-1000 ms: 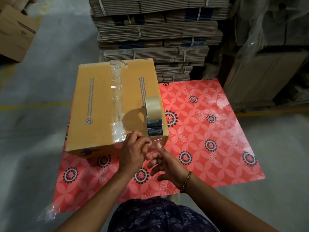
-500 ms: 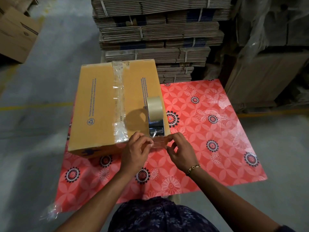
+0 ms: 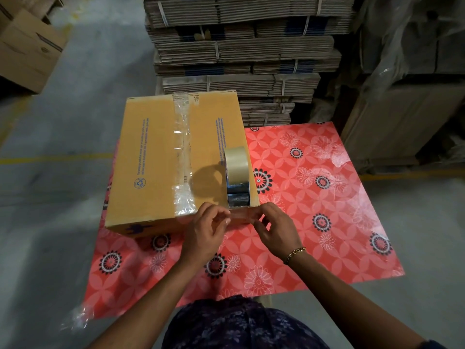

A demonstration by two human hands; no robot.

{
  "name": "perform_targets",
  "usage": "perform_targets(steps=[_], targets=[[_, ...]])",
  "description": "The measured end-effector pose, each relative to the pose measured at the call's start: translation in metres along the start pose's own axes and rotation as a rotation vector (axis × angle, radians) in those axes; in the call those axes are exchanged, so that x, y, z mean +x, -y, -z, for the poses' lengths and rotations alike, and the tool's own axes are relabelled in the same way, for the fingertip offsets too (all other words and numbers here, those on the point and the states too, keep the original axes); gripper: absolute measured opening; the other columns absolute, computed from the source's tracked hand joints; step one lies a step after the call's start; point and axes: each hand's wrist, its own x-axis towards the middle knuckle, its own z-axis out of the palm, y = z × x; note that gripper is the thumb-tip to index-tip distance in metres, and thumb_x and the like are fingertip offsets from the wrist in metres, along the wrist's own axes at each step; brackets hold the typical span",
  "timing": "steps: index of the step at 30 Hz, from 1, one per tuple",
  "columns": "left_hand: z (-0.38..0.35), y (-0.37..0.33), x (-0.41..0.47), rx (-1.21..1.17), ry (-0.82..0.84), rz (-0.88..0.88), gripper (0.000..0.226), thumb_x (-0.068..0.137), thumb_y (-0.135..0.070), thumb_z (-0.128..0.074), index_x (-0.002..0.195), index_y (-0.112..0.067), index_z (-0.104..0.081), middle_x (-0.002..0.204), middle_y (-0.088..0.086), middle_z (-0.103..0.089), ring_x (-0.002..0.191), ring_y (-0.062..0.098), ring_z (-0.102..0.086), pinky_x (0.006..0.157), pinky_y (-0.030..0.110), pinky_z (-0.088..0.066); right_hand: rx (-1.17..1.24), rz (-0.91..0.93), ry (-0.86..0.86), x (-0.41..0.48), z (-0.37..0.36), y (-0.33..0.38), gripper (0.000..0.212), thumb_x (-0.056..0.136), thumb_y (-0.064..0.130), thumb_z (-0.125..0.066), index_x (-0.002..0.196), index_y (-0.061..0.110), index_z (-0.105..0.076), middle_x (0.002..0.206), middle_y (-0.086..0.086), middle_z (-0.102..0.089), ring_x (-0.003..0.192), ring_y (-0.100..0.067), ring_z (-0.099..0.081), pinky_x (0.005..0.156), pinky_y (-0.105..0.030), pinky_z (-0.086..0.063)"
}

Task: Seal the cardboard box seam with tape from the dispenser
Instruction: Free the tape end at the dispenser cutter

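A closed cardboard box (image 3: 153,159) lies on a red flowered sheet (image 3: 314,222). Clear tape (image 3: 182,152) runs along its middle seam from the far edge to the near edge. A tape dispenser (image 3: 237,177) with a pale roll stands on the box's near right corner. Just in front of that corner, my left hand (image 3: 206,230) and my right hand (image 3: 274,227) pinch a short strip of clear tape (image 3: 242,215), stretched between their fingertips. The strip is level with the box's near top edge.
Bundled stacks of flat cardboard (image 3: 241,51) stand right behind the box. More boxes (image 3: 25,46) sit at the far left and wrapped cartons (image 3: 407,96) at the right. Grey concrete floor with a yellow line (image 3: 50,155) surrounds the sheet.
My right hand rose from below the box corner to the corner's height and took hold of the tape strip's right end. The left hand stayed at the strip's left end.
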Motion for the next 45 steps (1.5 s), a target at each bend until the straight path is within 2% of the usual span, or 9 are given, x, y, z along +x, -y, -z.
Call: perform_targets(steps=[3, 7, 13, 20, 24, 32, 36, 39, 45], targets=[[-0.003, -0.002, 0.000, 0.001, 0.012, -0.009, 0.008, 0.093, -0.023, -0.069, 0.099, -0.019, -0.071, 0.102, -0.012, -0.058, 0.088, 0.001, -0.063, 0.071, 0.023, -0.057, 0.025, -0.018, 0.023, 0.000, -0.002, 0.002, 0.023, 0.085, 0.014, -0.065, 0.102, 0.024, -0.055, 0.095, 0.009, -0.060, 0.070, -0.009, -0.059, 0.059, -0.034, -0.051], [-0.005, -0.004, 0.001, -0.041, 0.014, -0.005, 0.006, 0.093, -0.017, -0.071, 0.099, -0.018, -0.073, 0.101, -0.008, -0.058, 0.090, 0.001, -0.062, 0.072, 0.013, -0.051, -0.007, 0.010, 0.004, 0.002, -0.005, 0.003, 0.010, 0.087, 0.017, -0.062, 0.095, 0.021, -0.057, 0.091, 0.003, -0.059, 0.071, -0.017, -0.059, 0.061, -0.042, -0.051], [0.001, 0.006, -0.001, -0.057, -0.069, 0.057, 0.051, 0.090, -0.011, -0.073, 0.134, -0.022, -0.052, 0.109, -0.007, -0.057, 0.085, 0.004, -0.061, 0.072, 0.019, -0.055, -0.024, 0.004, -0.003, 0.003, -0.001, 0.002, 0.004, 0.088, 0.017, -0.061, 0.092, 0.018, -0.060, 0.089, 0.002, -0.060, 0.070, -0.018, -0.059, 0.061, -0.042, -0.051], [-0.006, -0.003, -0.007, -0.222, 0.120, 0.121, 0.038, 0.088, -0.011, -0.074, 0.102, -0.043, -0.058, 0.112, -0.008, -0.061, 0.095, 0.005, -0.065, 0.077, 0.018, -0.054, 0.014, -0.013, -0.003, 0.003, 0.003, 0.003, 0.007, 0.089, 0.015, -0.064, 0.092, 0.021, -0.063, 0.090, 0.004, -0.062, 0.071, -0.014, -0.061, 0.062, -0.039, -0.052], [-0.015, -0.003, -0.005, -0.272, 0.075, 0.156, 0.024, 0.089, -0.020, -0.072, 0.099, -0.037, -0.061, 0.104, -0.004, -0.066, 0.092, 0.012, -0.067, 0.077, 0.030, -0.056, 0.024, -0.008, 0.004, 0.004, 0.005, 0.003, 0.008, 0.088, 0.015, -0.063, 0.091, 0.022, -0.063, 0.088, 0.003, -0.063, 0.069, -0.013, -0.061, 0.061, -0.040, -0.052], [-0.014, -0.008, 0.000, -0.213, 0.049, 0.094, 0.009, 0.093, -0.016, -0.069, 0.094, -0.023, -0.066, 0.098, -0.010, -0.062, 0.085, 0.011, -0.066, 0.074, 0.029, -0.056, -0.003, -0.013, 0.100, 0.011, 0.013, 0.001, 0.010, 0.087, 0.019, -0.066, 0.090, 0.028, -0.062, 0.091, 0.009, -0.063, 0.073, -0.012, -0.061, 0.065, -0.040, -0.053], [-0.014, -0.008, 0.001, -0.346, 0.078, 0.275, 0.019, 0.093, -0.015, -0.070, 0.090, -0.033, -0.065, 0.091, -0.004, -0.069, 0.077, 0.019, -0.068, 0.068, 0.038, -0.059, 0.069, -0.046, 0.167, 0.016, 0.020, 0.001, 0.007, 0.088, 0.021, -0.069, 0.089, 0.028, -0.066, 0.090, 0.010, -0.066, 0.076, -0.010, -0.062, 0.067, -0.036, -0.055], [-0.016, -0.012, 0.004, -0.428, 0.072, 0.418, 0.013, 0.092, -0.011, -0.071, 0.091, -0.023, -0.067, 0.093, 0.002, -0.073, 0.084, 0.029, -0.074, 0.068, 0.049, -0.064, 0.168, -0.134, 0.230, 0.022, 0.023, 0.002, 0.005, 0.088, 0.023, -0.071, 0.087, 0.026, -0.067, 0.086, 0.009, -0.069, 0.072, -0.015, -0.065, 0.066, -0.035, -0.054], [-0.018, -0.019, 0.013, -0.558, 0.076, 0.572, 0.009, 0.088, -0.003, -0.072, 0.090, -0.011, -0.068, 0.093, 0.008, -0.076, 0.080, 0.021, -0.076, 0.051, 0.030, -0.057, 0.336, -0.256, 0.307, 0.031, 0.030, 0.001, 0.005, 0.087, 0.010, -0.071, 0.090, 0.006, -0.070, 0.072, 0.007, -0.066, 0.053, 0.003, -0.057, 0.051, -0.011, -0.041]])
